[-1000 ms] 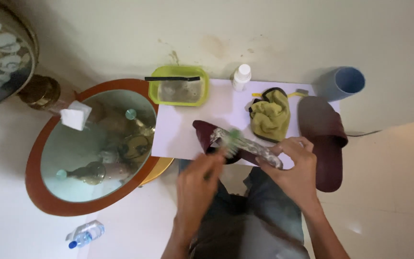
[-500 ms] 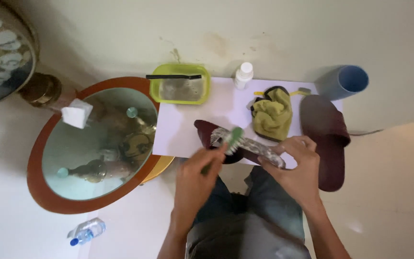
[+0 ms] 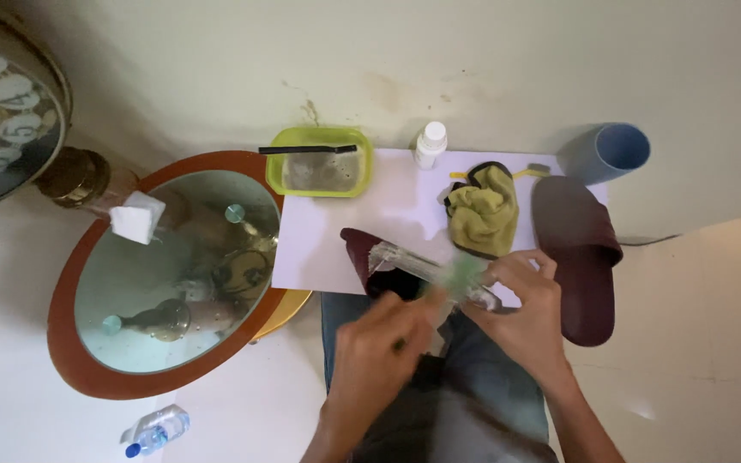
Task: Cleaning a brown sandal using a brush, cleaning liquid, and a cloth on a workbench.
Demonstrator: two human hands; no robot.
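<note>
Maroon slipper [image 3: 379,267] slants up-left from the right hand [image 3: 521,304] clamped on its sole; left hand [image 3: 388,351], gripping a blurred green brush [image 3: 454,276], crosses it.

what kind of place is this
Probably a room in a home, with the person sitting on a pale floor by a stained wall. Household things lie about: an oval wood-framed mirror, a wall clock, and a dark red slipper by a sheet of white paper.

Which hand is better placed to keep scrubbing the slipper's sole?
Left. The left hand holds the green brush against the maroon slipper; the right hand grips that slipper, steadying it.
</note>
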